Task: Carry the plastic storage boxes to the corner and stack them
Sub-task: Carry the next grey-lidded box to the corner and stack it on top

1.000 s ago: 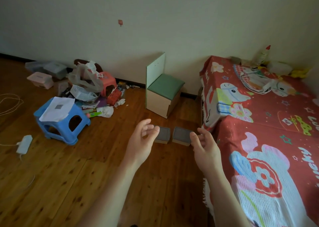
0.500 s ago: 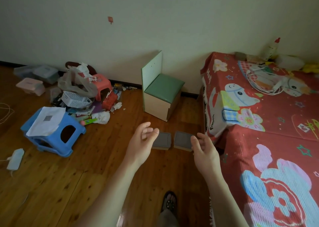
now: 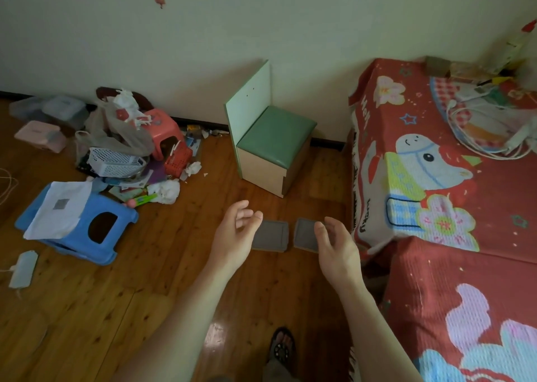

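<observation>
Storage boxes (image 3: pixel 49 110) — two clear ones and a pink one (image 3: pixel 40 134) — sit unstacked along the wall at ten o'clock, so by the look of it all the carrying and stacking is left. Both the left hand (image 3: pixel 235 233) and right hand (image 3: pixel 334 245) hang half-open and empty, palms facing each other. Since half a second ago the view has dipped and drawn closer — a sandalled foot (image 3: pixel 280 349) shows more fully at six o'clock.

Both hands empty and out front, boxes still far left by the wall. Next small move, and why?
Probably turn and step left toward the plastic storage boxes by the wall. Left hand and right hand are open and hold nothing, and the boxes sit well beyond them, past the blue stool.
</observation>
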Motion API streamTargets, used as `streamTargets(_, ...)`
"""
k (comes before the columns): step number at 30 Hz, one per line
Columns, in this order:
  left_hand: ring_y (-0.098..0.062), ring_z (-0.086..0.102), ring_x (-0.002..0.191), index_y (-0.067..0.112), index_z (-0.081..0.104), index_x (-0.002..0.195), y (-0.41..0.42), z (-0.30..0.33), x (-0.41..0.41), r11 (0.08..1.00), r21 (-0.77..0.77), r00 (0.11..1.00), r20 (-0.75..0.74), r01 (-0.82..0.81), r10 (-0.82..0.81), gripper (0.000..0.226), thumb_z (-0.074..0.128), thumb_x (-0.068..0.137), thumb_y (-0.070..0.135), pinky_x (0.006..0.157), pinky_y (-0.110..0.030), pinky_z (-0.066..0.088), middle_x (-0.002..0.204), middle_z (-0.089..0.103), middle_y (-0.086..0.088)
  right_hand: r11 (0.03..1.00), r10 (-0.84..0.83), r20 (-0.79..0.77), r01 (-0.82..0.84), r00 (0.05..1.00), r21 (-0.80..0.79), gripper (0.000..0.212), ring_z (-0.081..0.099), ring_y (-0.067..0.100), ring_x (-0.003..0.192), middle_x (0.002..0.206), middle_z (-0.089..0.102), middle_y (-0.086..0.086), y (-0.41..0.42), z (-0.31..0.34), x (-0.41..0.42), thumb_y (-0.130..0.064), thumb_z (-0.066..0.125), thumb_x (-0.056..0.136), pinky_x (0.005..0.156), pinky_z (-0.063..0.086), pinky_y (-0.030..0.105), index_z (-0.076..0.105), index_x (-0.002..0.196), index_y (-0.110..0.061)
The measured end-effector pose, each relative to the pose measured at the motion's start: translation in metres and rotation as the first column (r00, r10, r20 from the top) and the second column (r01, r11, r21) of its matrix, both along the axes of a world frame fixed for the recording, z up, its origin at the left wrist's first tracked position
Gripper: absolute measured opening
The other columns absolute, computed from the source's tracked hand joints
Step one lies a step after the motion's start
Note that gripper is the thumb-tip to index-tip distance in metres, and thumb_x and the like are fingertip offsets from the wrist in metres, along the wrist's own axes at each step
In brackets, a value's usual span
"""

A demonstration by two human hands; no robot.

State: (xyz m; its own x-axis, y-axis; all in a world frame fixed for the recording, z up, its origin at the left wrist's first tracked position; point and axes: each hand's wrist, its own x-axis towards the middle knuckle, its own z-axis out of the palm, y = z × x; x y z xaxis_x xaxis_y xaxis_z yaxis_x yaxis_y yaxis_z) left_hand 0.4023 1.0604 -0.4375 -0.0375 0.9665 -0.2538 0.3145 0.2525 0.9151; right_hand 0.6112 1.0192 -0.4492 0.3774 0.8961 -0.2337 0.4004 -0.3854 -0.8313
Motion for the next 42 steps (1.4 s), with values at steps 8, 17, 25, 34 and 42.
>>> streamTargets(8, 0.005, 0.055, 0.107, 0.034, 0.047, 0.136, 0.071, -0.061, 0.003, 0.992, -0.116, 0.998, -0.047, -0.038, 0.032, 0.049, 0.056, 0.092, 0.053, 0.075, -0.013, 0.039, 0.121, 0.058, 0.020, 0.992, 0.045, 0.048, -0.039, 0.998, -0.121, 0.059, 0.049, 0.016, 0.129, 0.148, 0.047, -0.001, 0.066, -0.054, 0.008, -0.056, 0.046, 0.098, 0.097, 0.046, 0.030, 0.041, 0.149, -0.025)
streamTargets(17, -0.001, 0.054, 0.109, 0.029, 0.037, 0.144, 0.164, -0.142, -0.012, 0.987, -0.161, 0.995, -0.093, 0.021, -0.037, 0.062, 0.058, 0.091, 0.053, 0.084, -0.020, 0.043, 0.132, 0.050, 0.012, 0.963, 0.100, 0.140, -0.060, 0.985, -0.262, 0.068, 0.038, 0.019, 0.141, 0.156, 0.035, -0.002, 0.148, -0.125, -0.011, -0.060, 0.044, 0.097, 0.109, 0.040, 0.038, 0.030, 0.155, -0.027)
streamTargets(25, -0.008, 0.049, 0.119, 0.028, 0.031, 0.150, 0.221, -0.212, -0.037, 0.972, -0.222, 0.985, -0.137, 0.075, -0.107, 0.074, 0.059, 0.088, 0.058, 0.099, -0.035, 0.045, 0.141, 0.044, 0.006, 0.928, 0.128, 0.143, -0.067, 0.981, -0.367, 0.071, 0.037, 0.022, 0.142, 0.158, 0.032, 0.000, 0.202, -0.191, -0.025, -0.062, 0.044, 0.096, 0.108, 0.042, 0.044, 0.026, 0.156, -0.028)
streamTargets(34, -0.012, 0.041, 0.133, 0.034, 0.021, 0.152, 0.249, -0.334, -0.040, 0.930, -0.347, 0.964, -0.183, 0.120, -0.193, 0.093, 0.056, 0.076, 0.076, 0.105, -0.036, 0.039, 0.152, 0.034, 0.007, 0.852, 0.228, 0.152, -0.122, 0.962, -0.508, 0.077, 0.033, 0.028, 0.143, 0.162, 0.023, 0.003, 0.231, -0.311, -0.014, -0.063, 0.045, 0.096, 0.105, 0.041, 0.044, 0.016, 0.158, -0.028)
streamTargets(42, -0.016, 0.032, 0.138, 0.025, 0.017, 0.154, 0.251, -0.458, -0.029, 0.936, -0.320, 0.915, -0.316, 0.147, -0.252, 0.091, 0.060, 0.084, 0.064, 0.107, -0.029, 0.028, 0.155, 0.028, 0.000, 0.828, 0.339, 0.101, -0.245, 0.935, -0.504, 0.083, 0.022, 0.022, 0.148, 0.165, 0.014, 0.003, 0.252, -0.443, 0.002, -0.060, 0.047, 0.096, 0.115, 0.025, 0.036, 0.009, 0.160, -0.022)
